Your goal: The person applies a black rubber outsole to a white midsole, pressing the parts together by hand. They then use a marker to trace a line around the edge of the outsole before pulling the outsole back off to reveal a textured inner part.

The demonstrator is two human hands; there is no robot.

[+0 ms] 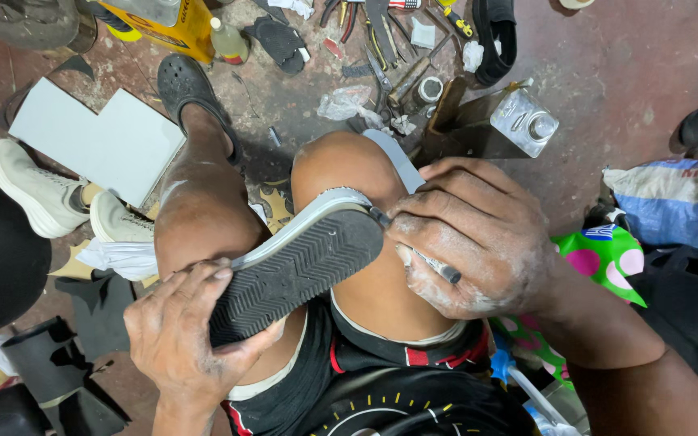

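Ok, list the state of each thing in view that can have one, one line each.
Black herringbone-tread shoe sole: tread up, resting on the knees.
Left hand: gripping the sole's heel end.
Right hand: closed on a thin dark tool, tip at the sole's toe edge.
Clear glass bottle: capped, on its side.
White sneakers: on the floor.

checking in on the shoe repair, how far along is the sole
Done: the black sole already sits on the shoe, with its pale rim showing. In hand: the left hand braces the heel end on the knee while the right hand works a thin tool at the toe edge. Left: cannot tell about the rest of the edge.
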